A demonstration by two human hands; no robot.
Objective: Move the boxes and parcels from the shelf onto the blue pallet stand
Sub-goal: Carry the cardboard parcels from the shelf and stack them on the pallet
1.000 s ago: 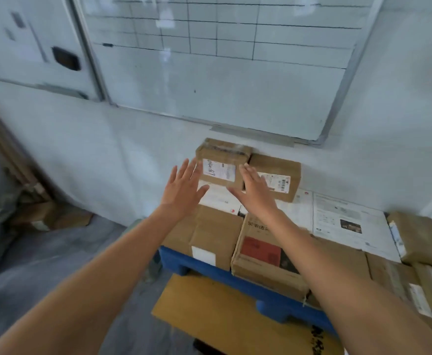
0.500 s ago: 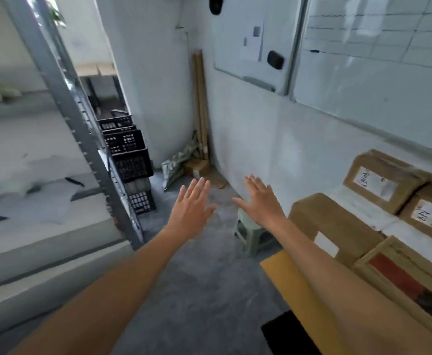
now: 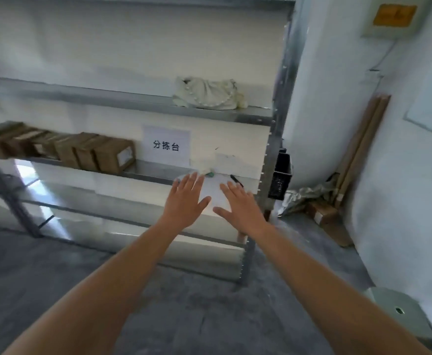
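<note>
Both arms are stretched out toward the metal shelf. The left hand and the right hand are side by side, palms down, fingers straight and slightly spread, holding nothing. They hover in front of the right end of the middle level, where a white sheet lies under and between them; whether they touch it I cannot tell.

The brown cardboard boxes stand in a row on that same middle level, off to the left of the hands and well apart from them. The nearest one, at the right end of the row, shows a white label on its end face. The row runs on to the left edge, blurred there.

On the wall behind the shelf hangs a white paper sign with printed characters. A small green thing and a black pen lie just beyond the fingertips. A pale crumpled bag sits on the level above. To the right of the shelf frame are a black crate, some wooden boards leaning in the corner, and a small box on the grey floor.
</note>
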